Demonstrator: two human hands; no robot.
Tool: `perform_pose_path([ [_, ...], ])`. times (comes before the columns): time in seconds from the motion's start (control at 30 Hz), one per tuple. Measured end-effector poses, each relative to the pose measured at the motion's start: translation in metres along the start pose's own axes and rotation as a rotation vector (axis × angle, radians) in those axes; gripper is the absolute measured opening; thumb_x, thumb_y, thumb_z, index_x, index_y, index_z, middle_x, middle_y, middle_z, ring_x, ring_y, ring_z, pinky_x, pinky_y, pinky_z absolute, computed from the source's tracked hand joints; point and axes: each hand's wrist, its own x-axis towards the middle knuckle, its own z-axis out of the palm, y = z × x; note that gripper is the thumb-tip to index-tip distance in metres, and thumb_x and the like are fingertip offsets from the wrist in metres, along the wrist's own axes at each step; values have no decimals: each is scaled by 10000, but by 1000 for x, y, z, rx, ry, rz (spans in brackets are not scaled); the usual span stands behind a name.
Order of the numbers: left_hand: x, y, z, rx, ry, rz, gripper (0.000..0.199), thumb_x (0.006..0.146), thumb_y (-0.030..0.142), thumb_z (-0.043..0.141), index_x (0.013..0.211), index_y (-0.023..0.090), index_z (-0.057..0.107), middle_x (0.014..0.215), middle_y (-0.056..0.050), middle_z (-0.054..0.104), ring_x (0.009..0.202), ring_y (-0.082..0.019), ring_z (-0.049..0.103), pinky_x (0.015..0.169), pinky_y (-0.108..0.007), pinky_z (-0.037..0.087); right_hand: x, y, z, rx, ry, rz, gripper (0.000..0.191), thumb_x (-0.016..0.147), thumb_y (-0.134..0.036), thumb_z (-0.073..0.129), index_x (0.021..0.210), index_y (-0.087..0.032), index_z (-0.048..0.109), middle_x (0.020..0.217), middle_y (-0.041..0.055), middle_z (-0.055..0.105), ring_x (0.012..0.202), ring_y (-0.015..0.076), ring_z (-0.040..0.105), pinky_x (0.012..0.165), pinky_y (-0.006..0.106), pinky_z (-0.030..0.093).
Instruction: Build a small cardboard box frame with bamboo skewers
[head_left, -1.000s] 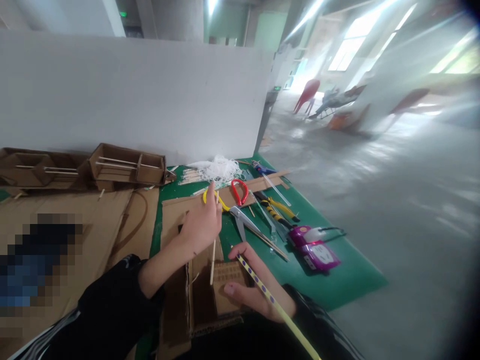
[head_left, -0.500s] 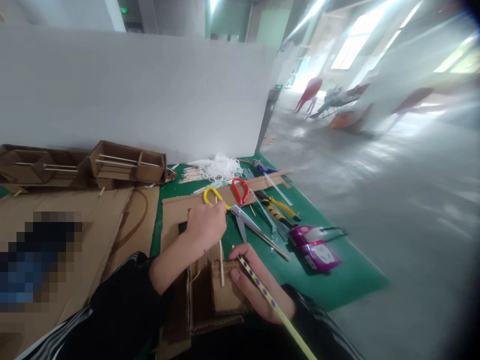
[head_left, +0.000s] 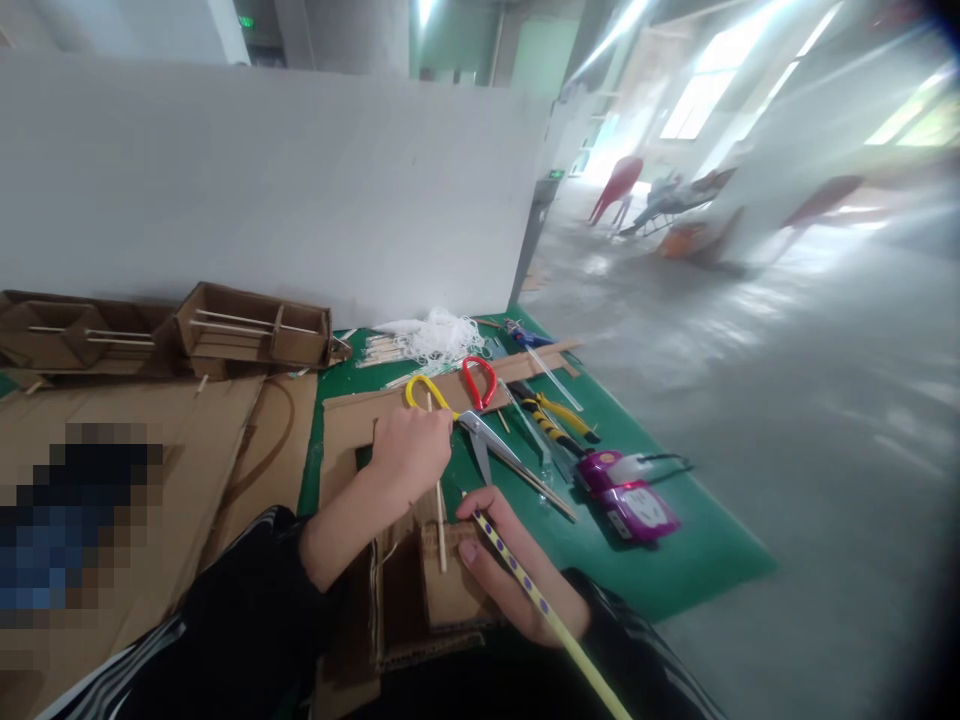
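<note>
Head view, left hand: fingers closed on your stick.
Right hand: half-curled, holding a yellow rod.
Stick: pressing hard could snap it.

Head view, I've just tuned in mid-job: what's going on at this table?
A person's left hand grips a thin wooden stick, its lower end over a cardboard block. The right hand holds a dotted yellow pencil, with thumb and index finger spread beside the block. I can't tell whether the stick touches the cardboard. Just beyond, scissors lie open, with yellow-and-black pliers to their right on the green tabletop.
</note>
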Motion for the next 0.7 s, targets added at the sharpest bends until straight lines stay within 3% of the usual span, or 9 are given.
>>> perform_pose_path([
  [0.4, -2, 1, -2, 4, -5, -32, 331, 903, 165, 403, 994, 205, 718, 899, -136, 735, 867, -288, 694, 766, -376, 516, 0, 1, 1, 29, -11, 11, 282, 957, -469, 464, 1069, -225, 379, 643, -84, 353, 506, 83, 296, 466, 201, 245],
  [0.7, -1, 0, -2, -2, -5, -30, 316, 887, 163, 426, 984, 192, 725, 908, -139, 732, 868, -295, 690, 758, -389, 520, 0, -1, 1, 70, -33, 30, 300, 954, -479, 460, 1075, -220, 370, 607, -97, 343, 464, 76, 285, 434, 191, 229],
])
